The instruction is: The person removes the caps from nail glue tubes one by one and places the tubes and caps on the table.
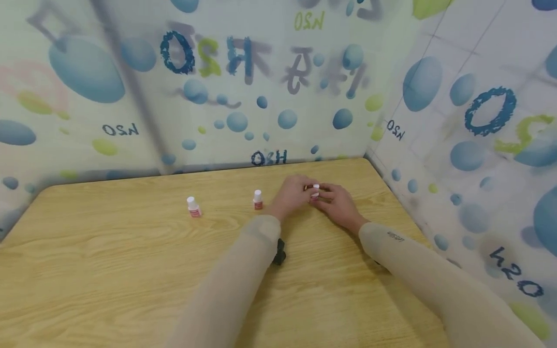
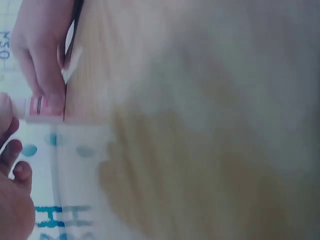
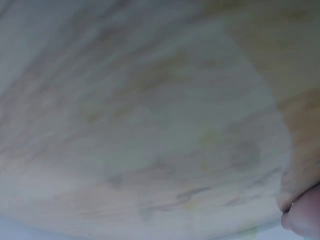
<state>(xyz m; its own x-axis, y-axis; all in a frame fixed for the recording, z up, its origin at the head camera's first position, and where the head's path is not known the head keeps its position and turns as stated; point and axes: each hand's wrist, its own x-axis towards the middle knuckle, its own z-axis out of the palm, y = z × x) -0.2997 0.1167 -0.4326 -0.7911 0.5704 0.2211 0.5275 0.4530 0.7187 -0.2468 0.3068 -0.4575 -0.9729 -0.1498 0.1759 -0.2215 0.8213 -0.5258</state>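
A small white bottle (image 1: 315,190) with a pinkish-red label stands upright at the right of the table, between both hands. My left hand (image 1: 292,194) pinches its white cap with thumb and finger; in the left wrist view the other fingers (image 2: 21,171) are curled beside it. From the right, my right hand (image 1: 341,207) holds the bottle low on its label (image 2: 46,106). Two similar bottles stand to the left, one near the left wrist (image 1: 258,200) and another farther left (image 1: 194,208). The right wrist view is mostly blurred, with only a bit of hand (image 3: 305,215) at its corner.
The wood-grain table (image 1: 109,261) meets a patterned wall (image 1: 237,96) at the back and another wall (image 1: 474,145) along the right. A black device (image 1: 280,252) shows under the left forearm.
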